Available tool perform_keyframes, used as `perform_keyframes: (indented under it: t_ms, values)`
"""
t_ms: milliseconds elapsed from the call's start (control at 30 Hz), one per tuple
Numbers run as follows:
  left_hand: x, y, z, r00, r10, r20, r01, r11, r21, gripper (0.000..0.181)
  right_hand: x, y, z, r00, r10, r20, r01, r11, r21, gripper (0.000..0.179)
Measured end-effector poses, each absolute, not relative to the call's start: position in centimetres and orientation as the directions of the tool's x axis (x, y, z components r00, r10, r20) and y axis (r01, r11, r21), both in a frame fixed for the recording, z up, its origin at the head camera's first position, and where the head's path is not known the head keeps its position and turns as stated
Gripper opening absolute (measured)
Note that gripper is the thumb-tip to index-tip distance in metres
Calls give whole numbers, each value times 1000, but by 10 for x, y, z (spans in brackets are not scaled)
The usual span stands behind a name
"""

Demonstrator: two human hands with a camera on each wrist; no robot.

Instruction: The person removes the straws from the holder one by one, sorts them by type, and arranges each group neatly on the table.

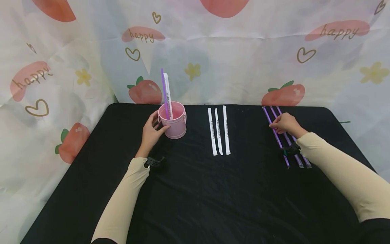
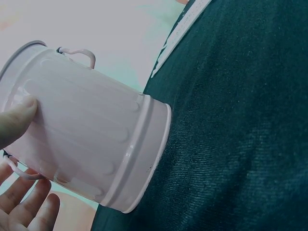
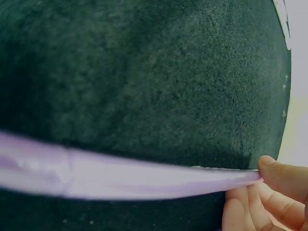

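My left hand [image 1: 151, 133] holds a small pink bucket [image 1: 177, 129] by its side, with the thumb [image 2: 21, 115] against the wall and the other fingers around by a small handle. Out of the bucket lean a purple straw [image 1: 164, 88] and a white paper-wrapped straw [image 1: 168, 93]. Over on the right, my right hand [image 1: 285, 124] pinches the leftmost of three purple straws [image 1: 275, 135] between thumb and fingers. In the right wrist view this purple straw [image 3: 130, 179] runs from the fingertips across the frame in a glossy sleeve.
Three white paper-wrapped straws [image 1: 218, 132] lie side by side between the hands. The other two purple straws [image 1: 300, 161] lie partly under the right hand and wrist. A printed cloth backdrop [image 1: 231, 64] rises along the far edge of the black-covered table [image 1: 207, 200].
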State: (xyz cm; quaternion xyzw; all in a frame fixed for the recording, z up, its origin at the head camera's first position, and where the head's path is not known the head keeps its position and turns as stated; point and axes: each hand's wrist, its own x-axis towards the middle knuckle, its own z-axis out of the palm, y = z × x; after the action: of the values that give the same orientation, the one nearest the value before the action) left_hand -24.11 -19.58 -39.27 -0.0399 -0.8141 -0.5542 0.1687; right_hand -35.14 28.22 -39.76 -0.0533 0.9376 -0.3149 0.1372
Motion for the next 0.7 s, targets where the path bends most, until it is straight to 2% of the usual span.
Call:
perform_keyframes:
  t_ms: [233, 700]
  values:
    - [-242, -195, -392, -943, -121, 311, 246, 379, 892, 69, -353, 284, -395, -949, -194, -248, -8, 801, -598, 25]
    - [-240, -195, -392, -938, -118, 324, 256, 393, 883, 68, -355, 300, -382, -908, -222, -356, 98, 713, -694, 39]
